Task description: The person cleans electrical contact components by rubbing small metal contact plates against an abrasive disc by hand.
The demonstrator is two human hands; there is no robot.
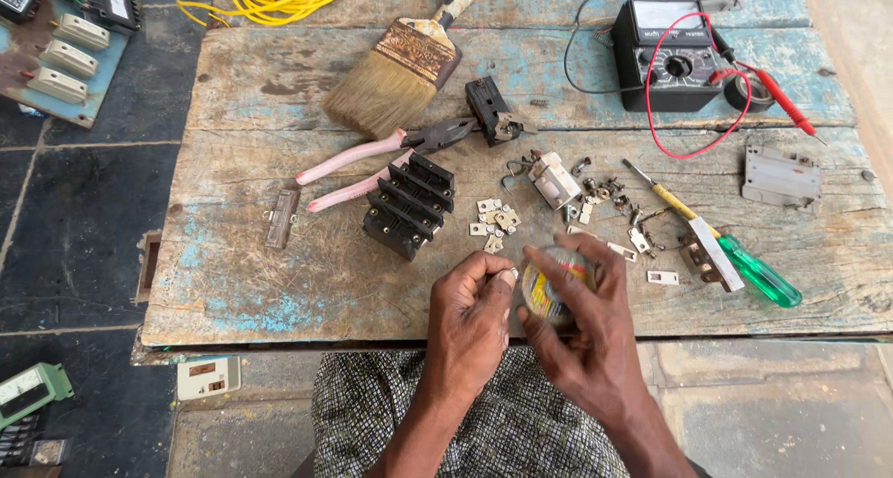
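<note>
The right hand (pixel 581 315) grips a small round roll of tape (pixel 551 285) by its edge, just above the table (pixel 279 283), while the left hand (pixel 474 311) pinches its loose end; it looks light, sticky and easy to squash.

This is an electrical repair workshop: a worn wooden counter (pixel 279 283) carries pliers (pixel 391 157), a screwdriver (pixel 726 250), a multimeter (pixel 665 55) and dismantled switch parts (pixel 409 204).
</note>
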